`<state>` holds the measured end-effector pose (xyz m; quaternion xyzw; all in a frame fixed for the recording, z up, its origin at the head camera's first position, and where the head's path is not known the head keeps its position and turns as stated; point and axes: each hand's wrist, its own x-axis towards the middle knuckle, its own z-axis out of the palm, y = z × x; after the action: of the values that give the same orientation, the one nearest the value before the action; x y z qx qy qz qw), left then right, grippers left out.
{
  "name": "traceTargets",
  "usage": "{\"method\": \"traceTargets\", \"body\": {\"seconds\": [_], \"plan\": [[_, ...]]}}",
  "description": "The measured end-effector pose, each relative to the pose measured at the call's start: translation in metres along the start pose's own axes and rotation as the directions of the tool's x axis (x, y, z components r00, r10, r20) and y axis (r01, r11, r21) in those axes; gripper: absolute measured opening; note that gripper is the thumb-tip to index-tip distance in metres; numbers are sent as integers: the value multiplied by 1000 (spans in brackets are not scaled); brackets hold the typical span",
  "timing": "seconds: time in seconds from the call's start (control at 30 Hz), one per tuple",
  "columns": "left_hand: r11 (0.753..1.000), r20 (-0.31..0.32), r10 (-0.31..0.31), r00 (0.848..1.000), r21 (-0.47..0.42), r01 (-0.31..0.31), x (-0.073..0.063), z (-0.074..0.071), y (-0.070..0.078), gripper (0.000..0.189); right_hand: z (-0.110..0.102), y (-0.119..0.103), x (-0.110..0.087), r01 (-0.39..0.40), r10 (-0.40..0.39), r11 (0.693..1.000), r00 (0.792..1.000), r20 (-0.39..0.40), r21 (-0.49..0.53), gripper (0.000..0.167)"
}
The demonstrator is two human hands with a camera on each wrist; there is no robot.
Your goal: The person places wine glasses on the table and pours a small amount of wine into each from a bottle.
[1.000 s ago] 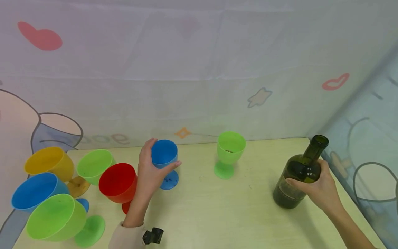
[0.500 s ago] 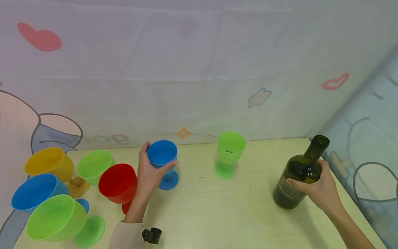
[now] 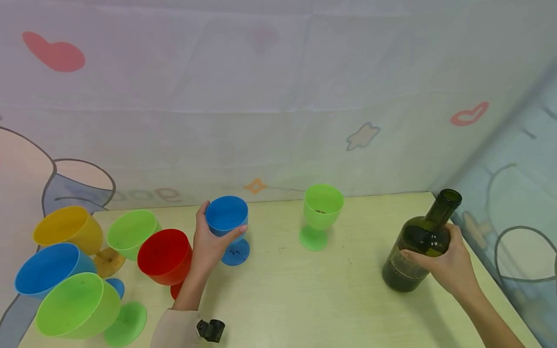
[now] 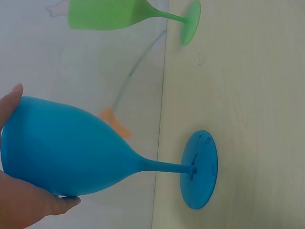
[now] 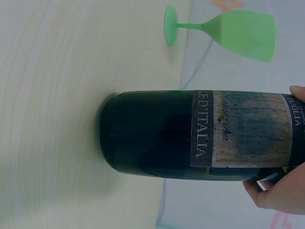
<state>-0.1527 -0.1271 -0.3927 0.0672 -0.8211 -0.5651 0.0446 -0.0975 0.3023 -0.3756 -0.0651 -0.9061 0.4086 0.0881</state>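
Near the table's back edge, a blue plastic goblet (image 3: 228, 215) stands upright with its foot on the table. My left hand (image 3: 210, 246) grips its bowl near the rim, thumb on one side and fingers on the other; the left wrist view shows the stem and round foot of the blue goblet (image 4: 71, 148) below the hand. At the right, my right hand (image 3: 454, 263) holds a dark green wine bottle (image 3: 404, 266) round its upper body. In the right wrist view the labelled bottle (image 5: 152, 133) has its base at the table. Some fingers are hidden behind it.
Between the hands stands a light green goblet (image 3: 322, 208) with small dark bits inside. Left of my left forearm cluster a red goblet (image 3: 165, 258), a yellow goblet (image 3: 69, 227), another blue goblet (image 3: 52, 268) and two light green goblets. A printed cloth (image 3: 278, 96) hangs behind the table.
My left hand has closed from a spread position beside the blue goblet onto its bowl, and the bowl has shifted slightly left. The right hand and bottle have stayed still.
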Motion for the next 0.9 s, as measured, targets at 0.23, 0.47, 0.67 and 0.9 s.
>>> {"method": "traceTargets", "body": {"seconds": [0.23, 0.47, 0.67, 0.9], "plan": [[1000, -1, 2, 1000, -15, -2, 1, 1, 0, 95, 0, 0, -1, 7, -7, 1000, 1000, -3, -4, 87], [1000, -4, -4, 1000, -19, 4, 1, 1, -1, 94, 0, 0, -2, 7, -7, 1000, 1000, -7, -1, 86], [1000, -5, 7, 1000, -26, -7, 0, 1, -1, 92, 0, 0, -2, 12, -12, 1000, 1000, -8, -21, 84], [999, 10, 15, 1000, -34, -14, -3, 2, 2, 92, -2, 3, -2, 19, -20, 1000, 1000, -17, -19, 83]]}}
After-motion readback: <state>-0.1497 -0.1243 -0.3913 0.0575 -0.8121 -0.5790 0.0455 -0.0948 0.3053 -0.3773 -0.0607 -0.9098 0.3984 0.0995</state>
